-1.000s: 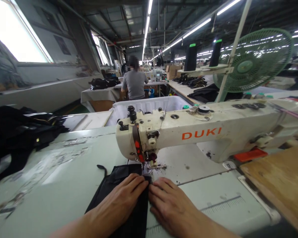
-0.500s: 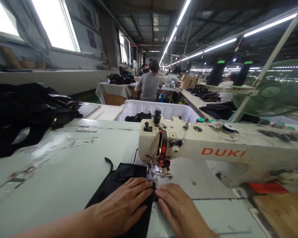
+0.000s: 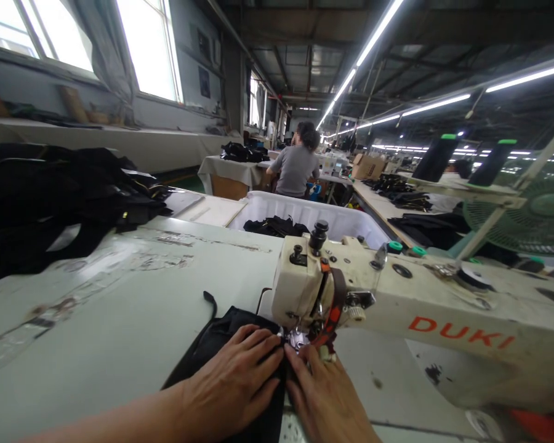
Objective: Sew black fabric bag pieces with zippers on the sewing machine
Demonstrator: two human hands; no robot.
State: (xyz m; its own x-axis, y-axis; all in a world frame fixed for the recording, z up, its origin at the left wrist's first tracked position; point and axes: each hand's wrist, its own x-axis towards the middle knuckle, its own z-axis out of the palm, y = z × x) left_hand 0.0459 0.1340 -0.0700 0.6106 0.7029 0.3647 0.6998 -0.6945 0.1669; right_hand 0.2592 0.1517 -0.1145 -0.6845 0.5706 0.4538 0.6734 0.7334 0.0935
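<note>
A black fabric piece with a narrow strap end sticking up lies on the table, its right edge at the needle area of the sewing machine. My left hand rests flat on the fabric, fingers stretched toward the presser foot. Along the fabric's right edge lies my right hand, its index finger extended close to the foot and its other fingers partly bent. Fingertips of both hands almost meet at this edge. The needle itself is hard to make out.
Dark garments are heaped on the left of the table. Behind the machine stands a white bin with black cloth inside. Thread cones and a green fan are at right. A person sits ahead.
My right hand has moved forward and in against the fabric edge, beside the presser foot. My left hand stays on the fabric. The view has turned slightly, and the seated person's head has turned.
</note>
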